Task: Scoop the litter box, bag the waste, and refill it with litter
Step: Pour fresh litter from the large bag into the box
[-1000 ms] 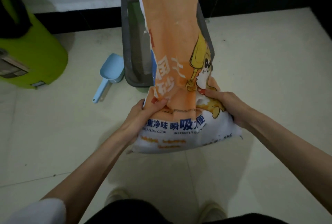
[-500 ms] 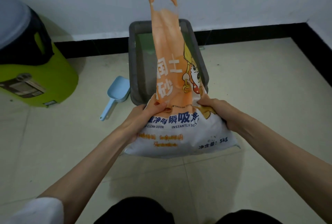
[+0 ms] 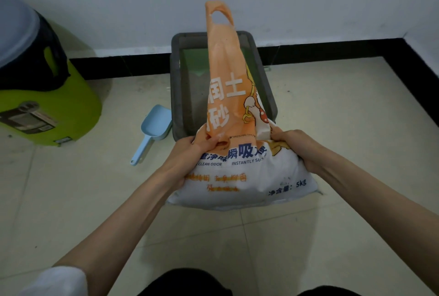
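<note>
While both my hands, left hand [image 3: 190, 150] and right hand [image 3: 292, 139], clench the litter bag [image 3: 240, 169] mid-frame, its neck tips toward the litter box [image 3: 177, 86], likely for refilling

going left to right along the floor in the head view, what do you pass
green bin → blue litter scoop → left hand gripping the litter bag in front of the grey litter box → right hand

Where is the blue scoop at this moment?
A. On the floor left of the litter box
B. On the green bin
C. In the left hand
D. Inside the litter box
A: the blue scoop lies on the floor tiles beside the grey litter box, touched by neither hand.
</note>
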`<act>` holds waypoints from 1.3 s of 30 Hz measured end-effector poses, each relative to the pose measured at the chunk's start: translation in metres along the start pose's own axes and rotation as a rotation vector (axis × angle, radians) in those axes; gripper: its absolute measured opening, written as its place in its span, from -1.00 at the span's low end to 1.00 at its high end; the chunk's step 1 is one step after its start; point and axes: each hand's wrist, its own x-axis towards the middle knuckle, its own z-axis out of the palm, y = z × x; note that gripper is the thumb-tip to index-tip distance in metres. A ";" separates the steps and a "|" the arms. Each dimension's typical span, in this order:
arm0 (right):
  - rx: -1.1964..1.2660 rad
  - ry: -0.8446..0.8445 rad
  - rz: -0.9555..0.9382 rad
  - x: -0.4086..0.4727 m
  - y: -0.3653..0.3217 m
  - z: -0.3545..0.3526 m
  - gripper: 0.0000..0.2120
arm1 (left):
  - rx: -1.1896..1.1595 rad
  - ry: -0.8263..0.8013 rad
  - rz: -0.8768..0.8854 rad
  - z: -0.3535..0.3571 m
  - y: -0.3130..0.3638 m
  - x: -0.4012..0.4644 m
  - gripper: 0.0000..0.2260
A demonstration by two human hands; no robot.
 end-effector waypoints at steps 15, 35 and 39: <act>-0.045 0.050 0.016 0.003 -0.014 -0.011 -0.70 | -0.040 0.026 -0.008 0.010 0.008 0.008 -0.72; -0.016 0.099 -0.113 0.003 0.027 0.010 -0.76 | 0.236 0.175 0.227 0.018 -0.027 0.014 -0.83; -0.014 0.088 -0.101 0.006 0.038 0.012 -0.77 | 0.229 0.163 0.228 0.020 -0.035 0.014 -0.86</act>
